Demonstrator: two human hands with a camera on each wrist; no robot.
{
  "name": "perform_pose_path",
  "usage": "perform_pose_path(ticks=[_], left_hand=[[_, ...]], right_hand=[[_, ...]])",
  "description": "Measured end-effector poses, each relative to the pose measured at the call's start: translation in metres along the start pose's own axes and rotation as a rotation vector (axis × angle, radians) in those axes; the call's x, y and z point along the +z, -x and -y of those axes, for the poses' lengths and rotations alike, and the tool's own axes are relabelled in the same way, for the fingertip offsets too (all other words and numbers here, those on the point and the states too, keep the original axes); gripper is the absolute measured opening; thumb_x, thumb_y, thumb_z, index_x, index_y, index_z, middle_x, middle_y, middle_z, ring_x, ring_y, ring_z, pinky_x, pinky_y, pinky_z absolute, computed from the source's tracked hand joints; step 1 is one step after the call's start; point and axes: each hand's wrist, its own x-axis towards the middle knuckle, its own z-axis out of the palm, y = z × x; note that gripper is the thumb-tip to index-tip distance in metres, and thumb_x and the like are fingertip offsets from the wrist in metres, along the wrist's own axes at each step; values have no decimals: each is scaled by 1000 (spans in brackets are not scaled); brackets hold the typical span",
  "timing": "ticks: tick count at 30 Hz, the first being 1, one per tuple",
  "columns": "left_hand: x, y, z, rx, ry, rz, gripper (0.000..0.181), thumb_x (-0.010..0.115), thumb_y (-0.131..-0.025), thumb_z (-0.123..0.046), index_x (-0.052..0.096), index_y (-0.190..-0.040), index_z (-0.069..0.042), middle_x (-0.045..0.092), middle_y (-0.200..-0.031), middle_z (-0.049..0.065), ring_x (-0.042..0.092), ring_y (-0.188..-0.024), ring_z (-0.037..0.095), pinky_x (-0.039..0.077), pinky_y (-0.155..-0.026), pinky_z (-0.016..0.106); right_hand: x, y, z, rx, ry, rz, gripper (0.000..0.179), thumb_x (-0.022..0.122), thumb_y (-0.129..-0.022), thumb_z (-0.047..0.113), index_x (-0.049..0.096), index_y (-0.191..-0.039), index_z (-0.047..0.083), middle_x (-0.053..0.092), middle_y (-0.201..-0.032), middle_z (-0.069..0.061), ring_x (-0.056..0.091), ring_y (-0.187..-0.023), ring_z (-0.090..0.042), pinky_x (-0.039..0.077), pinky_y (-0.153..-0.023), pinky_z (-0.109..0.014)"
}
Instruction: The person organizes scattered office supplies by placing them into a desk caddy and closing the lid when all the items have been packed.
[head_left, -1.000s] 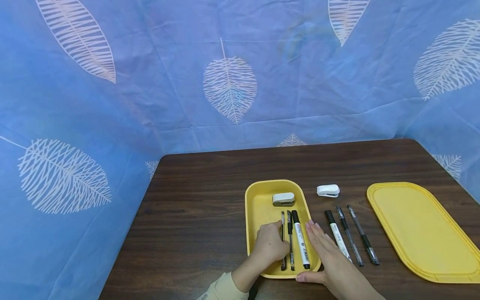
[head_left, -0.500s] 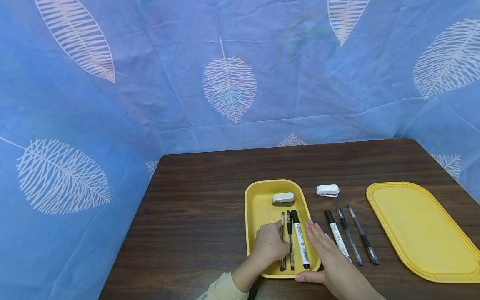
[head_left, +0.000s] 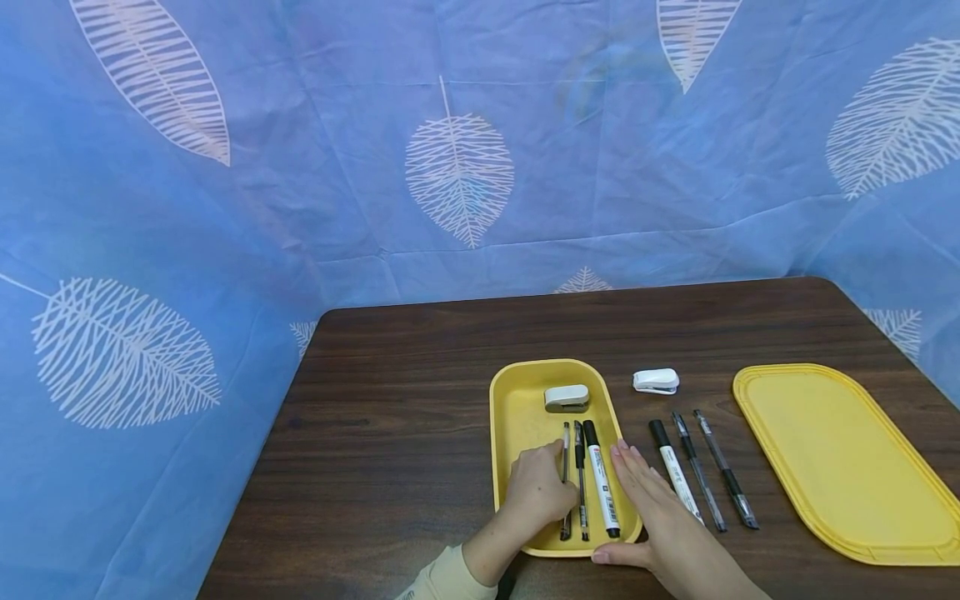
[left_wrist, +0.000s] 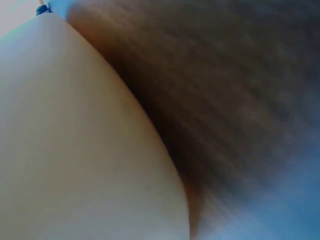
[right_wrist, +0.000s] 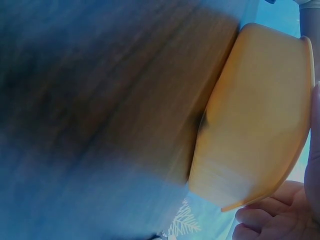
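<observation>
Left hand (head_left: 537,485) pinches the slim clear-and-black plastic pen (head_left: 566,527) — likely light, stiff, best held mid-barrel; right hand (head_left: 660,515), straight-fingered, touches the rounded yellow tray (head_left: 517,417).

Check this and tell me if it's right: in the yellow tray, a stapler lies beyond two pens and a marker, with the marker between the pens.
Not quite: the marker lies right of both pens, as the head view shows. The stapler does lie beyond them in the yellow tray.

Found smooth plastic on yellow tray (head_left: 517,425), lower centre, and marker (head_left: 602,483) inside; wood grain on worktop (head_left: 390,400); creased cloth (head_left: 337,167), upper half.
</observation>
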Motion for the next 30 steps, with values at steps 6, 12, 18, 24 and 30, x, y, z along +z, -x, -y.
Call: perform_pose_path(ticks=[6,12,18,24,30], left_hand=[[0,0,1,2,-1,-2,65,65,-63,7,61,-127,2,65,-71,10,52,-46,9,38,-34,16],[0,-1,2,14,-10,-3,66,64,-62,7,61,-127,3,70,-79,15,53,-49,10,38,-35,16],[0,-1,1,16,-11,-3,66,65,-63,7,60,-129,4,73,-90,19,56,-54,11,41,-38,18],[0,-1,1,10,-4,7,66,65,-64,8,59,-130,4,72,-87,19,52,-47,10,39,-36,19],[0,-1,1,12,0,8,65,64,-66,8,59,-130,3,68,-75,12,51,-45,9,39,-35,17]], right_hand=[[1,0,-3,-30,9,-24,113,70,-64,66,29,-152,7,29,-158,-16,34,-140,-41,40,-105,-55],[1,0,-2,-20,8,-11,115,69,-64,67,29,-152,7,28,-158,-16,34,-140,-42,38,-104,-58],[0,0,-1,-5,-2,7,116,69,-64,67,28,-152,5,27,-158,-18,32,-140,-45,37,-105,-61],[0,1,-1,-14,9,-5,115,70,-65,66,27,-153,6,28,-158,-18,33,-140,-44,37,-105,-60],[0,1,0,-5,-1,0,115,69,-64,67,28,-153,7,28,-159,-16,33,-141,-43,35,-105,-60]])
